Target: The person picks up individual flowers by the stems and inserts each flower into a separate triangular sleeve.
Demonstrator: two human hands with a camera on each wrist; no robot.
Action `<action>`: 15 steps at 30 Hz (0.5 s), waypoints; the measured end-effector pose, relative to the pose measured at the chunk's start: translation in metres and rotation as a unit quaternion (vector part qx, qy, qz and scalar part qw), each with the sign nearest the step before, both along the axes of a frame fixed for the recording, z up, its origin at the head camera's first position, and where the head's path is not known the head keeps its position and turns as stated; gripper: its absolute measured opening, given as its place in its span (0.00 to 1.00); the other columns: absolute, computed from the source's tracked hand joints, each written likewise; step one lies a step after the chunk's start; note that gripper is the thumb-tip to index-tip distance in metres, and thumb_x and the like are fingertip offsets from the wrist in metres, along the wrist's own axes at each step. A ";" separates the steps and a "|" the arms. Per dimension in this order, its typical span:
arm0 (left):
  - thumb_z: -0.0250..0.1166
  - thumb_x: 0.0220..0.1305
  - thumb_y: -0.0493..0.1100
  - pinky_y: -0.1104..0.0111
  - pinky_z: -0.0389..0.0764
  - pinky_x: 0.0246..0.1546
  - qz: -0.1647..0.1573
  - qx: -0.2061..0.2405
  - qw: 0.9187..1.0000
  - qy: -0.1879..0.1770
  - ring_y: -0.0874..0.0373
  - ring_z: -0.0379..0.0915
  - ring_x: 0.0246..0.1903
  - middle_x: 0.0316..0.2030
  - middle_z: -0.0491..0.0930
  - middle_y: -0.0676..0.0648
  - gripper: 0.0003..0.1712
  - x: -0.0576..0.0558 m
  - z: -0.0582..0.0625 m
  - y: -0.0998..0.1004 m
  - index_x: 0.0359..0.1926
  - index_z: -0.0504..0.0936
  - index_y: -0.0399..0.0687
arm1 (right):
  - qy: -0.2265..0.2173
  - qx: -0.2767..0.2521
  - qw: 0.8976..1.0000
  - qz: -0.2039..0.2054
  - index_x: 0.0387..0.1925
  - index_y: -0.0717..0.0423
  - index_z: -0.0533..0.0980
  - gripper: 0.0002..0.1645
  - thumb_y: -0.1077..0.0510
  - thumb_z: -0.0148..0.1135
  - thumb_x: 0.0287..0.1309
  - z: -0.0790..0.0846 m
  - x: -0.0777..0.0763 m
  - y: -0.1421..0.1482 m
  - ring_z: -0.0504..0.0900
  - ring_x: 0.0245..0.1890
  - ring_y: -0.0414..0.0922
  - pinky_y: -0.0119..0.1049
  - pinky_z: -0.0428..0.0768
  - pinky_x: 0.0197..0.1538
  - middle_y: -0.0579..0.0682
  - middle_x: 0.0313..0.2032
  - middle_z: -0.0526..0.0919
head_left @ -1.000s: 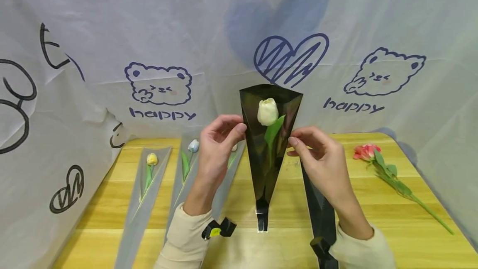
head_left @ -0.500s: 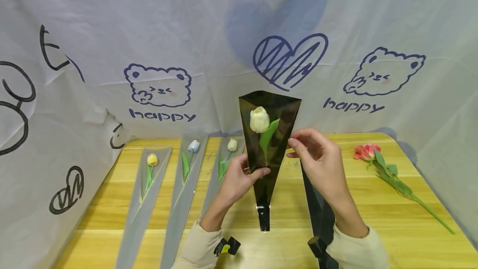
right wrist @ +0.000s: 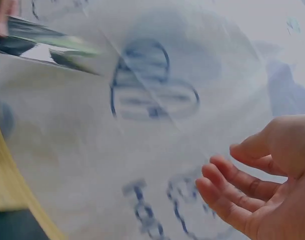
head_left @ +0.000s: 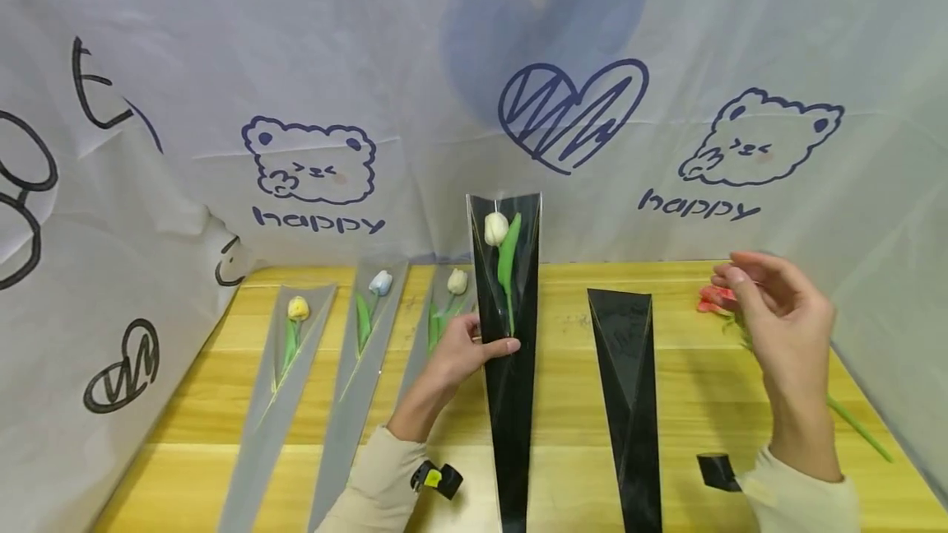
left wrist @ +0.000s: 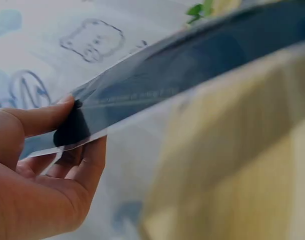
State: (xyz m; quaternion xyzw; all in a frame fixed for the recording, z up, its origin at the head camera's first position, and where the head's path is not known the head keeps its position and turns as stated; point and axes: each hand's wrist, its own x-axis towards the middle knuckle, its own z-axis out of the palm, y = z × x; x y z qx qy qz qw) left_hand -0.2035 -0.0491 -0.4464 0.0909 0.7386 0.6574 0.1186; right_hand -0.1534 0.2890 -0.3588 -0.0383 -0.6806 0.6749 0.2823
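Observation:
My left hand (head_left: 448, 356) grips a black flower sleeve (head_left: 513, 426) at mid-length, its thumb across the front. The sleeve stands nearly upright over the table's middle, and a white tulip (head_left: 496, 229) with a green leaf shows through its clear front. In the left wrist view, thumb and fingers pinch both faces of the sleeve (left wrist: 157, 82). My right hand (head_left: 788, 336) is raised over the pink flower (head_left: 713, 299) on the right, hiding much of it. Its fingers are loosely bent with nothing between them, as the right wrist view also shows of this hand (right wrist: 262, 185).
A second black sleeve (head_left: 631, 401) lies on the wooden table (head_left: 704, 385) between the hands. Several grey sleeves lie at left, holding a yellow tulip (head_left: 298, 308), a light blue tulip (head_left: 381, 283) and a whitish tulip (head_left: 457, 280). A printed cloth (head_left: 422, 105) hangs behind.
The left hand has shifted from the sleeve's upper left edge down to its middle, and the sleeve has turned more upright. The right hand has let go of the sleeve and moved right.

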 end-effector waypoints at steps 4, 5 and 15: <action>0.76 0.58 0.35 0.70 0.65 0.23 -0.001 -0.028 0.999 -0.034 0.62 0.63 0.19 0.18 0.74 0.55 0.09 -0.008 -0.026 0.004 0.30 0.82 0.39 | -0.030 -0.075 0.997 -0.016 0.51 0.67 0.81 0.15 0.67 0.68 0.63 -0.014 0.006 0.035 0.88 0.37 0.42 0.30 0.84 0.38 0.52 0.41 0.87; 0.77 0.57 0.35 0.71 0.63 0.21 0.001 -0.037 0.999 -0.036 0.63 0.60 0.18 0.16 0.71 0.56 0.11 -0.010 -0.031 0.005 0.28 0.80 0.40 | -0.035 -0.086 0.996 -0.016 0.50 0.67 0.81 0.14 0.67 0.68 0.63 -0.016 0.007 0.041 0.88 0.37 0.41 0.30 0.84 0.37 0.51 0.41 0.88; 0.82 0.52 0.38 0.69 0.52 0.21 0.026 -0.141 0.990 -0.009 0.61 0.43 0.17 0.15 0.48 0.56 0.37 -0.013 -0.049 0.021 0.15 0.56 0.51 | -0.110 -0.063 0.990 -0.065 0.46 0.54 0.83 0.10 0.67 0.65 0.67 -0.034 0.013 0.078 0.85 0.36 0.34 0.24 0.82 0.36 0.42 0.40 0.86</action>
